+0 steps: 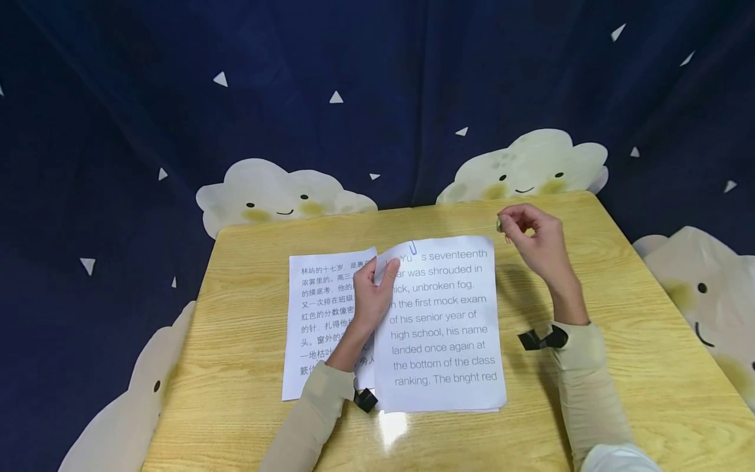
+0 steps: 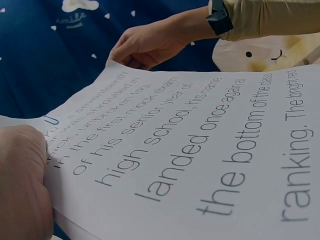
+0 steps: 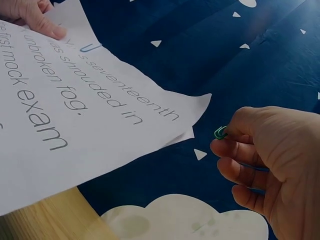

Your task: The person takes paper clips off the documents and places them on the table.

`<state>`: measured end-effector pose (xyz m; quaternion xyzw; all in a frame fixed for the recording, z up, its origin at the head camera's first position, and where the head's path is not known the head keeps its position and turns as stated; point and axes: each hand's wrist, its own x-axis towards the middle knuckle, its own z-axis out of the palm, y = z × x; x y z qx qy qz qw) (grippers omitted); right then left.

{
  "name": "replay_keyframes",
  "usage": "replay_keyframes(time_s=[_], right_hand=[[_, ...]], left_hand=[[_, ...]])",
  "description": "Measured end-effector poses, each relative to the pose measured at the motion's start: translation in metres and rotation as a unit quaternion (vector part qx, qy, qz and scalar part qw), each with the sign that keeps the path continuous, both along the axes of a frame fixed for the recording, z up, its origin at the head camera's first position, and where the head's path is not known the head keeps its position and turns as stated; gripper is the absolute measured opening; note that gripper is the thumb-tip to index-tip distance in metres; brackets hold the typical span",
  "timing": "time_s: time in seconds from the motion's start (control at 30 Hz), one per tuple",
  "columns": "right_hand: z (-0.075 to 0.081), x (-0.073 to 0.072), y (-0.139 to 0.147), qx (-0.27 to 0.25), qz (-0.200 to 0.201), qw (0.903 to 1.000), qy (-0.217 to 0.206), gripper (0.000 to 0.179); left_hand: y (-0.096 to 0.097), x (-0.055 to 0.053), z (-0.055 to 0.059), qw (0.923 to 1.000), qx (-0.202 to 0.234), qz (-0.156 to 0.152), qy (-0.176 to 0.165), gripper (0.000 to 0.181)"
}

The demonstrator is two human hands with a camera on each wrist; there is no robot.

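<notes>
My left hand (image 1: 373,295) grips the upper left edge of a stack of printed English sheets (image 1: 442,328), its thumb lying on the top page. A blue paper clip (image 1: 413,248) sits on the sheets' top edge, just right of that thumb. Between thumb and index finger, my right hand (image 1: 535,239) pinches a green paper clip (image 3: 220,132). In the right wrist view this clip is apart from the sheets, off their upper right corner. The sheets' upper part is raised and bent. What the left fingers do behind the pages is hidden.
Sheets with Chinese print (image 1: 318,314) lie on the wooden table (image 1: 236,367) at the left, partly covered by the left hand and forearm. A dark blue curtain (image 1: 377,39) with cloud shapes hangs behind the table. Each wrist wears a black strap (image 1: 542,338).
</notes>
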<state>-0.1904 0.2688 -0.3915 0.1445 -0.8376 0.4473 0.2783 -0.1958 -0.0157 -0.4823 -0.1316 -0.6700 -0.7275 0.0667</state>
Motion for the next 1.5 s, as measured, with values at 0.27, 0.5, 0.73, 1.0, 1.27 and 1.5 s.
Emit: replay_keyframes(time_s=[0.27,0.5,0.73,1.0,1.27,1.5], right_hand=[[0.001,0.000,0.001,0.003,-0.009,1.0000,-0.003,0.009],[0.000,-0.001,0.003,-0.001,-0.005,1.0000,-0.007,0.011],[-0.007,-0.004,0.011,0.030,-0.028,0.9989,-0.023,0.009],[-0.029,-0.019,0.030,0.037,-0.035,0.9980,-0.037,0.012],[-0.032,-0.020,0.034,0.050,-0.041,0.9971,-0.040,0.014],[-0.039,-0.023,0.038,0.053,-0.048,0.9955,-0.062,0.016]], left_hand=[[-0.001,0.003,0.009,1.0000,-0.004,0.001,0.000,0.021],[-0.001,0.004,0.009,1.0000,-0.006,0.004,0.000,0.022],[0.000,0.004,0.008,1.0000,0.003,0.004,-0.005,0.022],[-0.001,0.004,0.008,1.0000,0.000,0.003,-0.003,0.021],[0.000,0.003,0.007,1.0000,0.004,0.000,0.003,0.021],[-0.001,0.004,0.008,1.0000,0.005,-0.003,-0.001,0.022]])
